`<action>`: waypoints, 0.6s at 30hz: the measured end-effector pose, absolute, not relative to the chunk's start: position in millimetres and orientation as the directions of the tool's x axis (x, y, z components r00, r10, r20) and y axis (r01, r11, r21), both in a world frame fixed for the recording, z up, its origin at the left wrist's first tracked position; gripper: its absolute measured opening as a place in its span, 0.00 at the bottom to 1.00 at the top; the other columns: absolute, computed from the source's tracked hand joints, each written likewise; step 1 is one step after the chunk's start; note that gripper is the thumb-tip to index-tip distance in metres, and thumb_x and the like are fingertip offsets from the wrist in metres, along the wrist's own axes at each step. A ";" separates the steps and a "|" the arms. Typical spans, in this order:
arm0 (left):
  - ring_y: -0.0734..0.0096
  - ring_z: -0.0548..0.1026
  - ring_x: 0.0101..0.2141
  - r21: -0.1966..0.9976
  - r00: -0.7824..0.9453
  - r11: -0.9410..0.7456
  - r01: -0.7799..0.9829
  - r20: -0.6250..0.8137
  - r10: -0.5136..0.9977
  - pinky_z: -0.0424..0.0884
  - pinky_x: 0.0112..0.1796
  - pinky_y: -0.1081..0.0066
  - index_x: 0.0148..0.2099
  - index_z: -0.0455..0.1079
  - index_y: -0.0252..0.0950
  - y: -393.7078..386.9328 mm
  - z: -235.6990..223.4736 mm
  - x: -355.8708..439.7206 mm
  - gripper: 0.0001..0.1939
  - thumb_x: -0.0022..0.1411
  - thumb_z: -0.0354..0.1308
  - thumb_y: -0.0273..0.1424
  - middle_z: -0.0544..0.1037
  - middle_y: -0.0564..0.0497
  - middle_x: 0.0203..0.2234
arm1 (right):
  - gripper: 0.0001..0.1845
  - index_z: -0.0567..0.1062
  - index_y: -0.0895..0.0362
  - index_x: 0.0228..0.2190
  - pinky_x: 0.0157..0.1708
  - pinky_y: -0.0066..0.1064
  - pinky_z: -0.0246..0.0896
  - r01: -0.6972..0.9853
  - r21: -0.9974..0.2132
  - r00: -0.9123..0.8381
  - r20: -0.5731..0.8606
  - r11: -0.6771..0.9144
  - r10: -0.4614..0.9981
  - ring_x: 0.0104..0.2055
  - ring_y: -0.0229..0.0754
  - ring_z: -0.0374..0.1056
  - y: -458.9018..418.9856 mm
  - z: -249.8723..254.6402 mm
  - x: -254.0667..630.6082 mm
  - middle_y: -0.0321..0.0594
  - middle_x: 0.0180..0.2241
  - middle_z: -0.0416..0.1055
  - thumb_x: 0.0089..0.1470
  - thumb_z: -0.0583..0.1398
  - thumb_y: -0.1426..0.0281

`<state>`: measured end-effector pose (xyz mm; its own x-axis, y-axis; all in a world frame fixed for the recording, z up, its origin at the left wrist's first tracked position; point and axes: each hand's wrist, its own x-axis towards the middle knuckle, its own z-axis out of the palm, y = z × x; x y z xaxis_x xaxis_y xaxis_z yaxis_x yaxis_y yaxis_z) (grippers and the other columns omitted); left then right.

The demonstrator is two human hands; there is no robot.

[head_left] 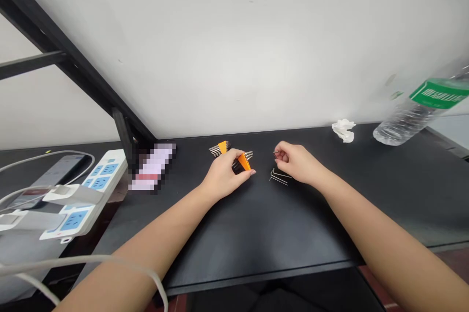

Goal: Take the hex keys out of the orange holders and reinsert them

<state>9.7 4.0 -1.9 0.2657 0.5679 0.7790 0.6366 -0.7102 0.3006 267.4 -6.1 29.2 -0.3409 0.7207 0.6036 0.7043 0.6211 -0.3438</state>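
My left hand (224,175) is closed around an orange holder (244,161) with several hex keys sticking out of it, resting on the black table (256,234). A second orange holder with hex keys (220,148) lies just behind that hand. My right hand (295,161) is pinched on a small dark hex key (275,154) at its fingertips. A few loose hex keys (279,176) lie on the table just below and left of my right hand.
A white power strip (88,190) with plugs and white cables lies at the left. A crumpled white tissue (343,130) and a clear water bottle with a green label (421,109) sit at the back right by the white wall. A blurred pink-white object (152,168) lies near a black frame post.
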 end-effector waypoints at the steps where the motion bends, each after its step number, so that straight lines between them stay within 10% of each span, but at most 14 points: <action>1: 0.63 0.78 0.39 0.300 0.270 -0.712 0.635 0.778 0.568 0.75 0.41 0.63 0.48 0.70 0.40 3.6 -2.2 10.2 0.23 0.56 0.70 0.44 0.81 0.51 0.39 | 0.13 0.72 0.53 0.43 0.32 0.31 0.65 0.586 -0.451 -0.322 0.632 0.673 0.704 0.30 0.38 0.70 -6.5 27.6 264.4 0.34 0.32 0.72 0.54 0.61 0.72; 4: 0.64 0.78 0.36 0.282 0.281 -0.715 0.639 0.780 0.559 0.74 0.39 0.64 0.45 0.70 0.40 1.9 -2.9 12.5 0.22 0.55 0.70 0.45 0.80 0.52 0.37 | 0.24 0.69 0.51 0.56 0.33 0.35 0.72 0.196 -0.636 -0.307 0.683 0.746 0.663 0.31 0.39 0.73 -10.3 20.1 249.4 0.36 0.36 0.73 0.58 0.63 0.66; 7: 0.65 0.77 0.34 0.282 0.293 -0.723 0.631 0.776 0.559 0.73 0.36 0.65 0.44 0.70 0.40 -0.2 -2.8 14.7 0.20 0.55 0.70 0.45 0.80 0.52 0.35 | 0.13 0.77 0.54 0.44 0.39 0.38 0.75 0.034 -0.659 -0.284 0.714 0.751 0.640 0.35 0.43 0.76 -15.7 13.1 233.7 0.38 0.35 0.76 0.59 0.65 0.63; 18: 0.66 0.77 0.37 0.261 0.366 -0.769 0.584 0.761 0.536 0.73 0.39 0.65 0.47 0.71 0.39 -3.7 -0.2 13.2 0.19 0.57 0.69 0.43 0.80 0.52 0.37 | 0.10 0.81 0.51 0.40 0.43 0.38 0.71 0.258 -0.334 -0.425 0.803 0.906 0.417 0.40 0.43 0.75 -20.1 17.1 234.4 0.40 0.39 0.78 0.66 0.58 0.68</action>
<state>13.2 -3.7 -0.2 0.3655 0.5364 0.7607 0.5841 -0.7685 0.2612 234.4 -20.1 17.1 -0.4251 0.4172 0.8032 0.2583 0.9064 -0.3341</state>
